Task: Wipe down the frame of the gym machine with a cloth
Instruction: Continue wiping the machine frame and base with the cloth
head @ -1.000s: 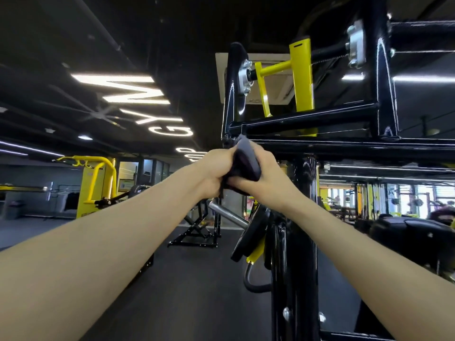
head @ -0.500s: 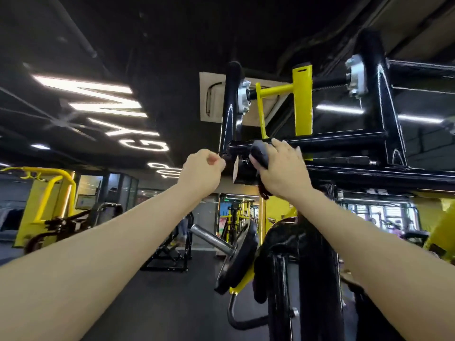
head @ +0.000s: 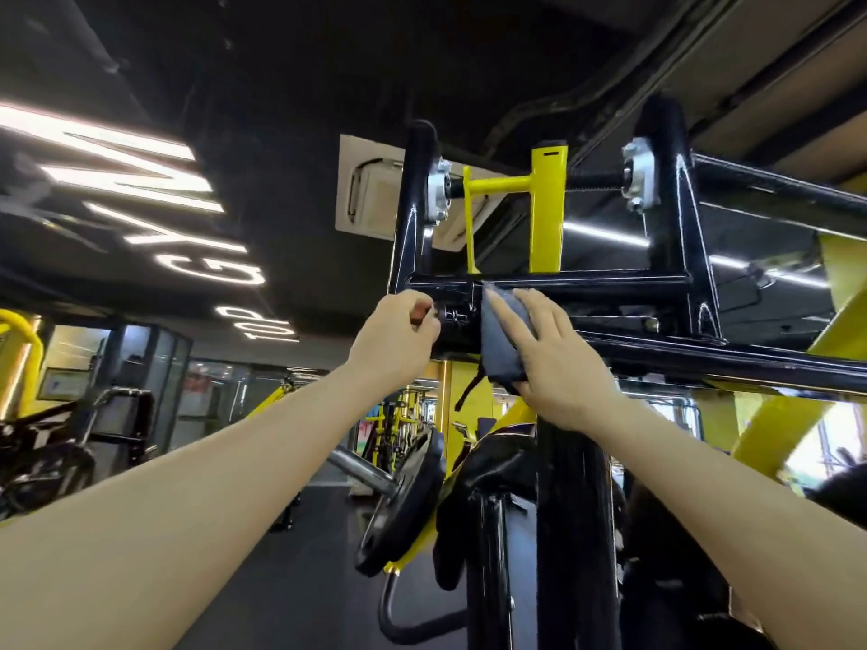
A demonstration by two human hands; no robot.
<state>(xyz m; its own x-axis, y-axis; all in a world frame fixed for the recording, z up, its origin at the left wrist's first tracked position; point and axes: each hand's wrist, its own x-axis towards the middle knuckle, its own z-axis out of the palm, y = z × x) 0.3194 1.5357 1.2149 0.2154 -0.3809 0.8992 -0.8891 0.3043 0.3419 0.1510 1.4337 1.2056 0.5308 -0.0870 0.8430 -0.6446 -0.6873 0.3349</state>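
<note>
My right hand [head: 558, 356] presses a dark grey cloth [head: 502, 340] flat against the black frame [head: 610, 280] of the gym machine, fingers straight on top, thumb under the cloth's lower edge. My left hand [head: 391, 337] is beside it at the frame's end, fingers curled; can't tell if it grips anything. Weight plate [head: 399, 509] hangs below.

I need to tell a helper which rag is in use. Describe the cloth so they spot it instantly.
Find the black frame overhead with its yellow post. Just below the post, the right hand presses the cloth flat against the black crossbar. It is the only grey, soft, folded thing among glossy metal.
</note>
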